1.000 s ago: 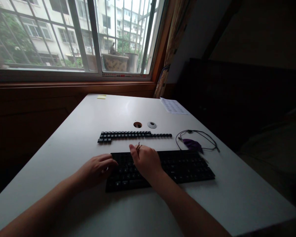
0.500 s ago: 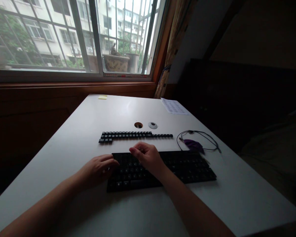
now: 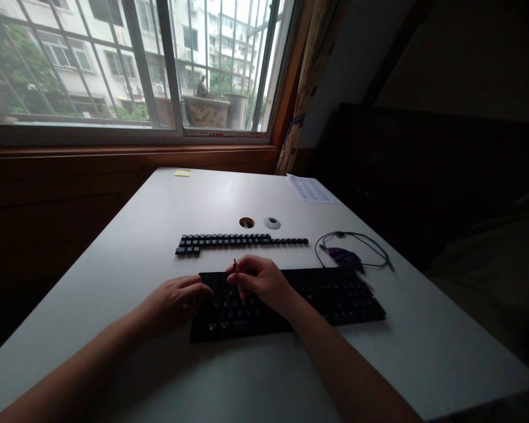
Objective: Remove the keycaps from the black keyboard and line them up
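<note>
A black keyboard (image 3: pixel 335 302) lies in front of me, its left part partly covered by my hands. My left hand (image 3: pixel 183 296) is closed at the keyboard's left edge, fingers curled over it; the undersides of the fingers are hidden. Over the keyboard's upper left part, my right hand (image 3: pixel 258 279) pinches a small thin metallic tool (image 3: pixel 235 264) between thumb and fingers. Its tip sticks up above the fingers, and its exact kind is too small to tell. Behind the keyboard, loose black keycaps (image 3: pixel 224 240) stand in rows on the white table (image 3: pixel 127 235).
A coiled black cable (image 3: pixel 374 241) lies at the right beside a purple cloth (image 3: pixel 344 258). Further back are a round hole (image 3: pixel 247 223) in the tabletop, its grey cover (image 3: pixel 272 223), printed paper (image 3: pixel 312 189) and a yellow note (image 3: pixel 182 173). A barred window is beyond.
My right hand has turned and shifted slightly left, so the thin tool's tip now shows above the fingers. My left hand stays at the keyboard's edge.
</note>
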The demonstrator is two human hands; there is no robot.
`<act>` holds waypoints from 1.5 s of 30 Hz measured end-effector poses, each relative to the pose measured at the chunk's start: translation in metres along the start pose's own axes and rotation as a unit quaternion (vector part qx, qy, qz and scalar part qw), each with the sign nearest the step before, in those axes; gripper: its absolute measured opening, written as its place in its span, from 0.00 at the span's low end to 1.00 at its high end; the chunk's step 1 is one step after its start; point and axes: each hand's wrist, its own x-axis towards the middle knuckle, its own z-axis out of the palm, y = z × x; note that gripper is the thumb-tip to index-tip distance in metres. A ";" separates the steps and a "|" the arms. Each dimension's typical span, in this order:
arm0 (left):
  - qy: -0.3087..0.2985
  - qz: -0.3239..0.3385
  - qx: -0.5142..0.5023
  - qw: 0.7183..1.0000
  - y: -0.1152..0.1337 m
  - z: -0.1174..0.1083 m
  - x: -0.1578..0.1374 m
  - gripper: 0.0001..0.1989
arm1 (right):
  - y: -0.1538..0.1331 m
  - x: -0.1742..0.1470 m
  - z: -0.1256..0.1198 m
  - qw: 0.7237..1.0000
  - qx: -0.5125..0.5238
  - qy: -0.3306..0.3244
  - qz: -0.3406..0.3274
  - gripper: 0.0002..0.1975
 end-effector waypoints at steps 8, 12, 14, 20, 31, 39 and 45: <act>-0.011 -0.005 -0.002 1.000 -0.005 0.003 -0.002 0.09 | -0.004 -0.008 0.004 0.991 -0.121 -0.030 -0.045 0.14; -0.007 -0.008 0.004 1.000 -0.004 0.003 -0.002 0.09 | -0.003 -0.009 0.004 0.991 -0.116 -0.048 -0.035 0.13; -0.007 -0.006 0.005 1.000 -0.004 0.003 -0.001 0.09 | -0.003 -0.009 0.004 0.991 -0.111 -0.065 -0.029 0.12; -0.002 -0.001 -0.003 1.000 -0.005 0.003 -0.002 0.09 | -0.011 -0.012 0.005 0.979 -0.185 -0.076 -0.043 0.12; -0.017 -0.013 -0.026 0.999 -0.007 0.003 -0.003 0.09 | 0.008 -0.005 0.008 0.988 -0.123 -0.082 -0.051 0.13; -0.024 -0.018 -0.034 0.999 -0.007 0.003 -0.004 0.10 | 0.011 0.001 -0.002 0.999 -0.007 -0.049 -0.021 0.14; -0.018 -0.010 -0.039 0.999 -0.008 0.004 -0.004 0.10 | 0.012 0.005 -0.010 0.999 0.003 -0.027 -0.021 0.16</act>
